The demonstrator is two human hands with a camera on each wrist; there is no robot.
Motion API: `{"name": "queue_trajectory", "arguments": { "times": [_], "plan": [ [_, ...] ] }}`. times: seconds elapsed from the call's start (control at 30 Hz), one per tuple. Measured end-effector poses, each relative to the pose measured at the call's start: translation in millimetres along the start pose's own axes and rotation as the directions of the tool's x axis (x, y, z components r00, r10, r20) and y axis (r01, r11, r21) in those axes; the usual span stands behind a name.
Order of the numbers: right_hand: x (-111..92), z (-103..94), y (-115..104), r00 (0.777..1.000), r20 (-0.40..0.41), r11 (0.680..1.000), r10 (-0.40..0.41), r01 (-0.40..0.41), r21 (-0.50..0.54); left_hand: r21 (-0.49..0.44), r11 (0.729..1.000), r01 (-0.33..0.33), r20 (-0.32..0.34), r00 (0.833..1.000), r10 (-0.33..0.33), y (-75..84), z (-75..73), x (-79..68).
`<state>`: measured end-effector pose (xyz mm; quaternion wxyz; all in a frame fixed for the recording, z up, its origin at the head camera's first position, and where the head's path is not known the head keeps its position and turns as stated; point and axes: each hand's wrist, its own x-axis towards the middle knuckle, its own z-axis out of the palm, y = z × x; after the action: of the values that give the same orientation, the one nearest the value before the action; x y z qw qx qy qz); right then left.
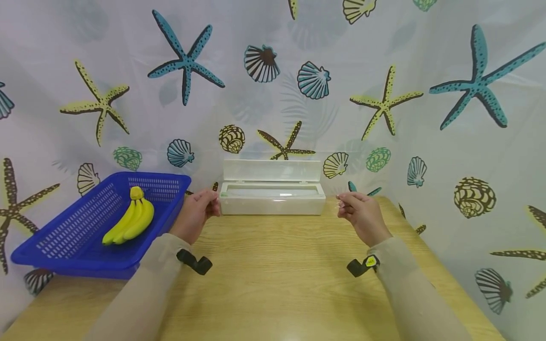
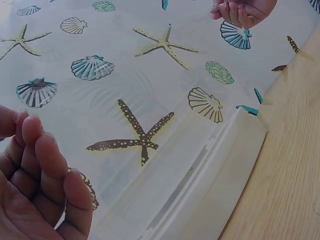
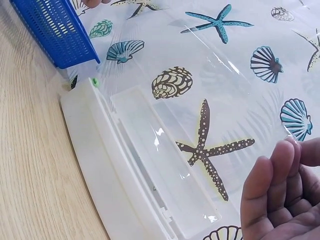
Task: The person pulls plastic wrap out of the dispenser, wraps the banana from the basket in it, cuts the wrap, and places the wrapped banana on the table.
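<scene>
My left hand [image 1: 197, 210] and right hand [image 1: 361, 213] are raised at either end of a white cling film dispenser [image 1: 273, 206], thumb and fingertips pinched together. Between them stretches a sheet of clear cling film [image 3: 216, 56], visible mostly as glints and faint creases in the right wrist view. Each hand pinches one side of it; the left hand's pinch [image 2: 37, 170] shows at the left edge of its wrist view. Behind the film, the dispenser's lid [image 1: 271, 170] stands upright, and a film roll lies inside the box.
Left of the left arm, a blue plastic basket [image 1: 85, 272] holds a bunch of yellow bananas [image 1: 135, 219]. The wooden table [image 1: 273, 274] ends at a curtain [image 1: 273, 109] printed with starfish and shells, which hangs behind and along the sides.
</scene>
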<state>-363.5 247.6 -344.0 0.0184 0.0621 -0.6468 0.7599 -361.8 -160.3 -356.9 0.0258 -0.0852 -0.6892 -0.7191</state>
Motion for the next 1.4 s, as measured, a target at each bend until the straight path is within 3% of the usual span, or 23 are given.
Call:
{"name": "queue_trajectory", "arguments": {
  "times": [0.33, 0.9, 1.4],
  "plan": [
    [-12, 0.1, -7, 0.998, 0.039, 0.997, -0.057, 0.055, 0.06, 0.002, 0.999, -0.034, 0.015, 0.999, 0.034, 7.3, 2.7, -11.6],
    [-27, -2.2, -16, 0.986, 0.114, 0.985, -0.123, 0.107, 0.136, -0.083, 0.984, -0.159, 0.068, 0.984, 0.165, 20.0, 4.8, -30.2],
    [-41, -2.7, -23, 0.98, 0.134, 0.978, -0.149, 0.126, 0.165, -0.089, 0.977, -0.196, 0.073, 0.977, 0.202, 28.9, 7.2, -45.6]
  ]
}}
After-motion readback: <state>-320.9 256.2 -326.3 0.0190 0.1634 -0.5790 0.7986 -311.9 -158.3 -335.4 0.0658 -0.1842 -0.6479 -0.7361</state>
